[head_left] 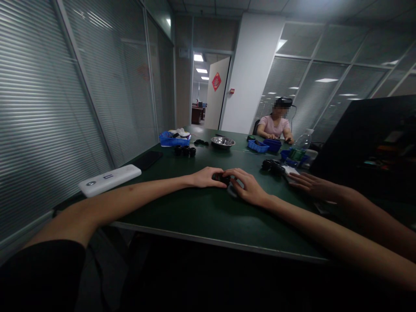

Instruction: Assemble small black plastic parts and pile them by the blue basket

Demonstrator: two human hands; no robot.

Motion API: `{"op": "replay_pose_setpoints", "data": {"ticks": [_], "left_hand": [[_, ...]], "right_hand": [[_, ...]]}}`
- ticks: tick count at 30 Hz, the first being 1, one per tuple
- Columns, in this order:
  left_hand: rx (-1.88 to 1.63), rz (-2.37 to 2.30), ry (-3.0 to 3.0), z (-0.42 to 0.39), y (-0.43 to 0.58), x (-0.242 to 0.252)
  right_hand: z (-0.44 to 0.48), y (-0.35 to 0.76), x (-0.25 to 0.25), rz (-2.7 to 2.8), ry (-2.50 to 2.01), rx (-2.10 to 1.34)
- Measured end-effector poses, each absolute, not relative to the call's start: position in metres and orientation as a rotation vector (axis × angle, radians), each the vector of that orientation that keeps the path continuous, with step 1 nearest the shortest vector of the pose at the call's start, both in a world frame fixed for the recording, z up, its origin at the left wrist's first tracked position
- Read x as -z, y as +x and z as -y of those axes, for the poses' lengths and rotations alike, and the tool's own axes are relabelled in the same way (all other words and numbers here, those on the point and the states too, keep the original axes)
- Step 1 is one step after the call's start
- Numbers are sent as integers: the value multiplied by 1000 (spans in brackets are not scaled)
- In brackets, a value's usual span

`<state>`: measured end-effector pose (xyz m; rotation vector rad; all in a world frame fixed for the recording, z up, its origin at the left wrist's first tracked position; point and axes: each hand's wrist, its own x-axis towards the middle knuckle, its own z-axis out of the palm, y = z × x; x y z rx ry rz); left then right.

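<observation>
Both my hands meet near the middle of the green table (195,212). My left hand (208,177) is closed on a small black object (219,177), with fingers and thumb at its sides. From the right, my right hand (247,186) reaches the same object, its fingers bent over the right end. Under the right fingers lies a greyish, ring-like shape (232,190), partly hidden. What the black object is cannot be made out.
Behind are black round parts (185,151), a metal bowl (222,142) and blue baskets (174,139). A white device (110,180) lies left. At right are black parts (273,167), a bottle (300,145) and another person's hand (312,185). A person (275,125) sits across.
</observation>
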<state>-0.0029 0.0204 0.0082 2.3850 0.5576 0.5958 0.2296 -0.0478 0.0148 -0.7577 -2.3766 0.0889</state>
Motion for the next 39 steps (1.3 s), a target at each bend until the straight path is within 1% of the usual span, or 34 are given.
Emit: {"op": "replay_pose_setpoints", "data": {"ticks": [19,27,39], "left_hand": [[-596,-560,2347,-22,-2,-5],[-585,-582,2591,-26,-3,-6],[-549,-575,2609,-24,-3,-9]], "right_hand": [[46,230,-13,2367,-732,-66],[44,230,-10,2329,-841,-30],[47,229,-13,2358,-804,-32]]}}
